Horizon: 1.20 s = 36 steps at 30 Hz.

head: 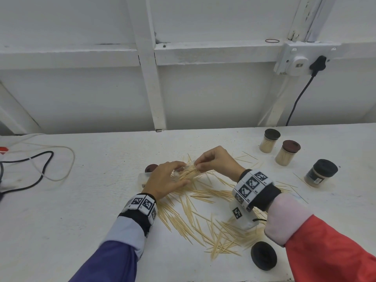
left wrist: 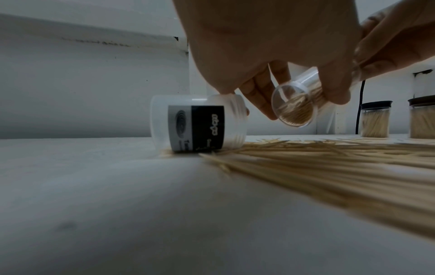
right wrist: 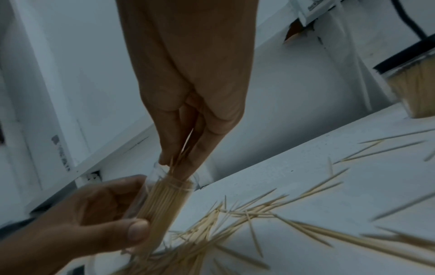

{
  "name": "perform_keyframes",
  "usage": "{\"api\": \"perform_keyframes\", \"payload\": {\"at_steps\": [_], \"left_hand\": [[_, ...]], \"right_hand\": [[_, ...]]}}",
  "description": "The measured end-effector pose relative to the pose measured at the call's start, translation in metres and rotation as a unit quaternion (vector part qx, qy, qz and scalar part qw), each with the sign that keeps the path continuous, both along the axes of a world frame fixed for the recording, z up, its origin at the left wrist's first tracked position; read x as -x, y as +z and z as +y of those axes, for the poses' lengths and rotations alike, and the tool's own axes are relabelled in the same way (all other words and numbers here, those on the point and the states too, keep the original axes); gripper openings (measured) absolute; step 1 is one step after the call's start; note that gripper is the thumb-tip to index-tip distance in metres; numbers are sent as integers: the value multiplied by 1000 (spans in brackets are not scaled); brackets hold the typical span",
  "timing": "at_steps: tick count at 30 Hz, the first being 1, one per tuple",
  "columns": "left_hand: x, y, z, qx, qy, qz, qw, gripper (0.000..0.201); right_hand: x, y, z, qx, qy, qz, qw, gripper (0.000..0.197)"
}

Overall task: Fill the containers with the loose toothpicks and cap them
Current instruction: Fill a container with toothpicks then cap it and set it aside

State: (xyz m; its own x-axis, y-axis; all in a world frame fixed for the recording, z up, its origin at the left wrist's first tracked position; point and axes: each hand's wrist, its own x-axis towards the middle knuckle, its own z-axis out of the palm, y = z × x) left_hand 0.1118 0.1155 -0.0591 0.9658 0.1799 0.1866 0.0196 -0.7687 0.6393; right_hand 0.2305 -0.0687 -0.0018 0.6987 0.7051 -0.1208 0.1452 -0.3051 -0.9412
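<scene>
From the head view, the left hand [head: 165,180] gripped a small clear tube [head: 181,171] tilted above the white table [head: 91,210], while the right hand [head: 216,160] pinched a few toothpicks at the tube's mouth. Loose toothpicks [head: 203,218] lay scattered beneath and in front of both hands. Three capped jars [head: 286,152] full of toothpicks stood at the far right, a black cap [head: 263,255] lay near the right sleeve, and a brown cap [head: 151,168] sat just beyond the left hand.

From the left wrist, the fingers [left wrist: 259,89] curled round the tube [left wrist: 294,106], its round base facing the camera and packed with toothpicks. An empty labelled jar [left wrist: 197,123] lay on its side just beside the hand.

From the right wrist, the thumb and fingertips [right wrist: 169,148] were pressed together on a small bunch of toothpicks [right wrist: 181,156] whose ends entered the tube's open mouth; the left thumb [right wrist: 136,230] lay against the tube wall.
</scene>
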Motion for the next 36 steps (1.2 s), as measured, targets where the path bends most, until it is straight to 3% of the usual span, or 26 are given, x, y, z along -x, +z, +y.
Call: {"api": "perform_keyframes", "payload": {"at_steps": [5, 15, 20, 23, 25, 28, 30, 34, 36], "left_hand": [[0, 3, -1, 12, 9, 1, 1000, 53], [0, 3, -2, 30, 7, 3, 1000, 52], [1, 3, -3, 21, 16, -3, 1000, 54], [1, 3, -2, 22, 21, -7, 1000, 55], [2, 3, -2, 21, 23, -8, 999, 56], [1, 4, -3, 16, 24, -11, 1000, 58], [0, 3, -2, 10, 21, -12, 1000, 58], [-2, -3, 2, -3, 6, -57, 998, 65], [-3, -5, 4, -21, -6, -80, 997, 66]], "right_hand": [[-6, 2, -2, 32, 9, -44, 998, 26], [5, 4, 3, 7, -65, -130, 989, 17], [9, 4, 6, -54, -44, -103, 992, 13], [7, 1, 5, -70, -79, -124, 987, 8], [6, 0, 3, -51, -76, -128, 988, 17], [8, 0, 3, 9, 28, -67, 997, 50], [10, -3, 4, 7, 44, -48, 998, 48], [9, -6, 2, 29, -17, -147, 989, 41], [9, -6, 1, 29, 4, -122, 992, 42]]}}
